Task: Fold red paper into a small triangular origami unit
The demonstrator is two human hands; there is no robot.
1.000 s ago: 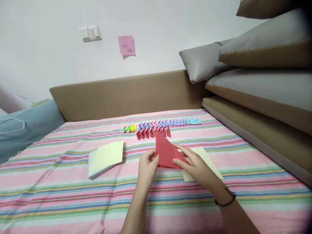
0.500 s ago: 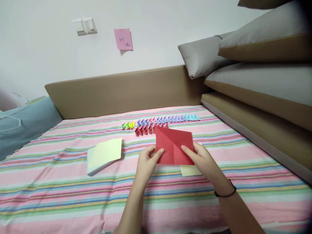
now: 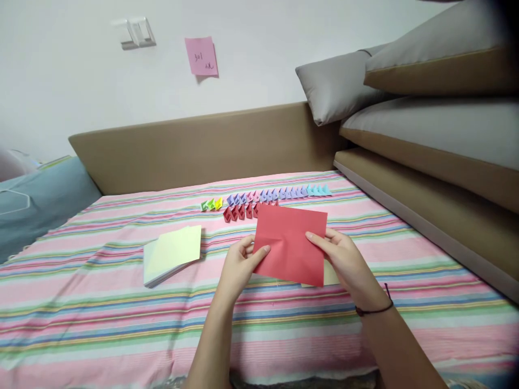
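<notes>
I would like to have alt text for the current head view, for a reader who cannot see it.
A left hand and a right hand hold a creased red paper sheet by its sides above a striped cloth. Beyond it are rows of small colourful folded paper pieces; to the left lies a paper stack, pale yellow on top.

White wall [image 3: 259,65], plain. Upper left: two white switch plates [image 3: 135,33], side by side; pink sticky note [image 3: 201,56] to their right, handwriting on it. Long brown padded board [image 3: 194,148] runs along the foot of the wall. Right: stacked gray-and-brown cushions [image 3: 438,127], smaller gray pillow [image 3: 338,89] jutting out over the board's end. Striped cloth [image 3: 101,324], mostly pink, wrinkled at left. Blue-gray fabric [image 3: 44,186] far left, white cord [image 3: 29,201] on it. Light soft, shadows faint.
</notes>
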